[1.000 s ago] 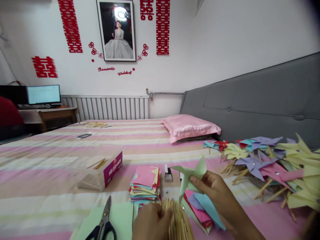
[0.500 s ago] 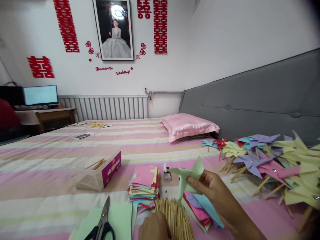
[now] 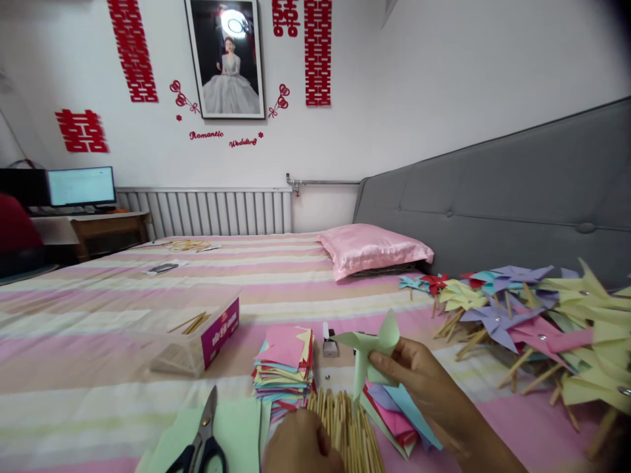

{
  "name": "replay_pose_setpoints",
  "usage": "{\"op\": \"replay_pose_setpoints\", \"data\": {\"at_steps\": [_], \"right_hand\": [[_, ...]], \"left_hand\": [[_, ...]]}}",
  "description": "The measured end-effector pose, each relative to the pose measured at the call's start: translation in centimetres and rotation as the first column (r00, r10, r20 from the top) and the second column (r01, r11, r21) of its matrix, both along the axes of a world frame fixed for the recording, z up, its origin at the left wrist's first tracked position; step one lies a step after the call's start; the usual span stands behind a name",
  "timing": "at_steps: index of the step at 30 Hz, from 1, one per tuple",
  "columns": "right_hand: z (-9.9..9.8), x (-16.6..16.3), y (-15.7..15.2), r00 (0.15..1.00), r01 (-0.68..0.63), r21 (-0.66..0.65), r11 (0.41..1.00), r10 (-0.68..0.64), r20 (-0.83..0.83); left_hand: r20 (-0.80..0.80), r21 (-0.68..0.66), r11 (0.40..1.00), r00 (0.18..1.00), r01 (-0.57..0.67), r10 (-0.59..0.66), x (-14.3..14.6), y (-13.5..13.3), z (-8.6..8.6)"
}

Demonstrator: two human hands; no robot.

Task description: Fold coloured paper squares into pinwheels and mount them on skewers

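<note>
My right hand [image 3: 419, 381] pinches a folded light-green paper pinwheel [image 3: 371, 348] and holds it up above the bed. My left hand [image 3: 300, 443] is at the bottom edge, its fingers curled onto a bundle of thin wooden sticks [image 3: 345, 427]; whether it grips one stick is hidden. Under my right hand lies a pile of folded paper shapes [image 3: 399, 417] in pink, blue and purple. A stack of coloured paper squares [image 3: 286, 364] stands just left of the sticks.
Scissors [image 3: 202, 437] lie on green paper [image 3: 241, 427] at the bottom left. A stapler [image 3: 329, 341], a box with sticks [image 3: 197, 335], a heap of finished pinwheels [image 3: 537, 322] at right, a pink pillow [image 3: 374, 249] and the grey headboard [image 3: 493, 210] surround the striped bed [image 3: 98, 328].
My left hand has shifted a little over the stick bundle. The right hand keeps the green pinwheel in nearly the same place. The view has drifted slightly.
</note>
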State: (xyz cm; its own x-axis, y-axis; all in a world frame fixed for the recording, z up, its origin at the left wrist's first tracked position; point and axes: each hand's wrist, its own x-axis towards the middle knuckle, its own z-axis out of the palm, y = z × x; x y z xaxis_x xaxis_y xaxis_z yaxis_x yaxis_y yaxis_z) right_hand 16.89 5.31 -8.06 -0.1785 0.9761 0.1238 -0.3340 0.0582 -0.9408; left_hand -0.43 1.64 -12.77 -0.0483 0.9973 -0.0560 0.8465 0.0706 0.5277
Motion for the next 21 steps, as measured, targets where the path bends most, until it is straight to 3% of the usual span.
{"op": "replay_pose_setpoints", "data": {"at_steps": [3,6,9,13,15,17,21], "right_hand": [[-0.1,0.2,0.1,0.996,-0.091,-0.011,0.996,0.091,-0.02],[-0.1,0.3,0.2,0.987,-0.143,-0.016,0.99,0.141,-0.072],[-0.2,0.3,0.2,0.981,-0.159,-0.017,0.987,0.156,-0.117],[-0.4,0.3,0.4,0.979,-0.168,-0.025,0.986,0.164,-0.119],[-0.6,0.2,0.4,0.98,-0.167,-0.013,0.986,0.165,-0.113],[-0.7,0.0,0.4,0.976,-0.179,-0.005,0.984,0.177,-0.124],[-0.8,-0.6,0.3,0.954,-0.23,-0.023,0.973,0.22,-0.206]], "left_hand": [[0.219,0.048,0.993,0.968,0.11,-0.118,-0.8,0.5,1.1],[0.515,0.17,0.969,0.822,0.179,-0.242,-2.1,0.5,2.9],[0.645,0.313,0.95,0.735,-0.007,-0.207,-4.0,-0.2,4.6],[0.703,0.383,0.87,0.709,-0.31,-0.057,-6.3,-1.1,5.7],[0.696,0.414,0.842,0.717,-0.346,-0.048,-6.8,-1.3,5.8],[0.617,0.457,0.849,0.782,-0.266,-0.087,-6.5,-1.1,5.6],[0.413,0.48,0.877,0.877,0.02,-0.245,-4.6,-0.4,5.1]]}}
